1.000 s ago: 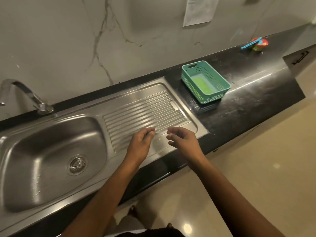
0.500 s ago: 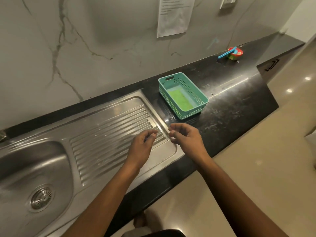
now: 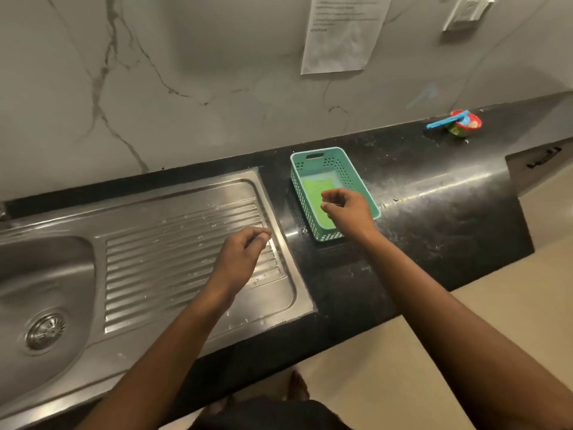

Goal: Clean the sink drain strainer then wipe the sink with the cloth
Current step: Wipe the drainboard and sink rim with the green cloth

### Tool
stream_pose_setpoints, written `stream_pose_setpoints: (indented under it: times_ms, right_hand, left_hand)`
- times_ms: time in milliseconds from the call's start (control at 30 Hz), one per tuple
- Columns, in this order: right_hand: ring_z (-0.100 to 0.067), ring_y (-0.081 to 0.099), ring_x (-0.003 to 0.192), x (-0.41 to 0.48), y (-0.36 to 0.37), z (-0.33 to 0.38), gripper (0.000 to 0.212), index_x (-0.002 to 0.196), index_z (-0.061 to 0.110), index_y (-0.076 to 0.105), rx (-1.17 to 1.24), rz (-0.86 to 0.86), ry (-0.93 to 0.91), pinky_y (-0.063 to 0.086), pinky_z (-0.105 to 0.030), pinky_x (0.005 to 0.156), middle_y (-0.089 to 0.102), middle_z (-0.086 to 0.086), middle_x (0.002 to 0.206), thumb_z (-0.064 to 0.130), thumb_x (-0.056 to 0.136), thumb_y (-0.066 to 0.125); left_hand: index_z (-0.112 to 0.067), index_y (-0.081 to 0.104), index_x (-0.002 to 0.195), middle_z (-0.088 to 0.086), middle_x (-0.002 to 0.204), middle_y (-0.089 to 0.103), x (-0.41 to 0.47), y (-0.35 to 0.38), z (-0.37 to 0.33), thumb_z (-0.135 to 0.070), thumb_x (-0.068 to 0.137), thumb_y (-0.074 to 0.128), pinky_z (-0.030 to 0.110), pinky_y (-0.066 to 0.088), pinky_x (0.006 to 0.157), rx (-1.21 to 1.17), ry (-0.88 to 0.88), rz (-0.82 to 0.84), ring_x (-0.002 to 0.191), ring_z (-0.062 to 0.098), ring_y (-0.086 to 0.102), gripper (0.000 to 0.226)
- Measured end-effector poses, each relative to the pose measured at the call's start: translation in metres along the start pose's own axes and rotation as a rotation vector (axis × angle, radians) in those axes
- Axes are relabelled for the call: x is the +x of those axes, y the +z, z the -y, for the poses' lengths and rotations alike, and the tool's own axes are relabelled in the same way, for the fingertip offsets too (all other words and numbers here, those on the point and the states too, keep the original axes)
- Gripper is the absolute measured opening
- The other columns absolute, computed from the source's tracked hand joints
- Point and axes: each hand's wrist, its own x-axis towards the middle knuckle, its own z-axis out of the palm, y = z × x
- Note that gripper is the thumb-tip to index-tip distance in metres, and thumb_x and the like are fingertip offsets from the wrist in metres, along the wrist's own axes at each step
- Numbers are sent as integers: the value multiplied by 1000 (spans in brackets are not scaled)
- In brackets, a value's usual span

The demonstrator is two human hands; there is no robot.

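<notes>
The steel sink point(image 3: 37, 274) lies at the left, with its round drain strainer point(image 3: 46, 328) in the basin floor. A ribbed drainboard point(image 3: 173, 243) runs to its right. A teal plastic basket point(image 3: 356, 178) stands on the black counter and holds a green cloth point(image 3: 313, 193). My right hand point(image 3: 348, 209) hovers over the basket with its fingers loosely curled, holding nothing. My left hand point(image 3: 240, 259) hangs above the right end of the drainboard, fingers loosely curled and empty.
The black counter point(image 3: 434, 212) stretches right to a rounded end. A red bowl with a blue utensil point(image 3: 462, 122) sits at the back right. A paper sheet point(image 3: 341, 32) hangs on the marble wall. Beige floor lies below the counter edge.
My right hand has moved from beside the left hand to over the basket. The view has shifted right, so the faucet has left the frame. The left hand stayed over the drainboard.
</notes>
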Motion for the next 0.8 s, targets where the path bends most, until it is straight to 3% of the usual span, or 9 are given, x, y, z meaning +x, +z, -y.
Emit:
stream_pose_setpoints:
  times_ms: [133, 233, 300, 433, 500, 633, 800]
  right_hand:
    - [-24, 67, 117, 50, -8, -17, 42, 131, 10, 67, -238, 70, -9, 54, -46, 106, 70, -9, 131, 14, 90, 72]
    - [-30, 61, 128, 77, -9, -23, 54, 142, 7, 57, -435, 125, -18, 50, -40, 106, 62, -13, 143, 13, 90, 71]
    - [-33, 60, 128, 91, -6, -24, 54, 142, 3, 56, -563, 168, -14, 50, -38, 100, 61, -16, 142, 12, 90, 70]
    - [-35, 64, 108, 108, 4, -30, 42, 120, 2, 59, -792, 273, 31, 47, -34, 78, 66, -19, 123, 25, 90, 77]
    - [-34, 63, 103, 114, 7, -37, 48, 115, 4, 57, -834, 285, 43, 48, -36, 78, 65, -19, 121, 33, 86, 82]
    - [-39, 62, 112, 121, 9, -46, 71, 126, 1, 52, -830, 260, 32, 51, -42, 87, 61, -22, 124, 36, 78, 90]
    - [-39, 63, 111, 124, 13, -47, 64, 119, 0, 57, -713, 237, 71, 49, -39, 80, 66, -21, 119, 26, 73, 94]
  left_hand:
    - [-27, 72, 112, -8, 114, 73, 1, 16, -2, -24, 104, 55, 34, 54, 97, -10, -19, -78, 109, 8, 67, 20]
    - [-24, 74, 114, -8, 115, 73, -4, 23, 4, -24, 103, 57, 32, 55, 96, -6, -45, -129, 108, 5, 67, 20]
    - [-24, 74, 119, -9, 117, 74, -8, 25, 9, -27, 103, 58, 31, 55, 95, 0, -71, -145, 110, 6, 67, 22]
    - [-25, 74, 119, -11, 117, 74, -15, 21, 17, -28, 103, 58, 26, 53, 89, 5, -108, -196, 110, 4, 66, 23]
    - [-25, 74, 120, -11, 117, 74, -17, 18, 19, -29, 103, 58, 27, 53, 90, 7, -116, -222, 110, 3, 66, 23]
    - [-26, 74, 119, -11, 116, 75, -20, 12, 22, -30, 103, 58, 25, 52, 91, -4, -130, -270, 110, 2, 67, 23]
    - [-26, 75, 117, -11, 113, 75, -17, 8, 23, -29, 103, 59, 28, 53, 93, -22, -150, -294, 108, 2, 67, 21]
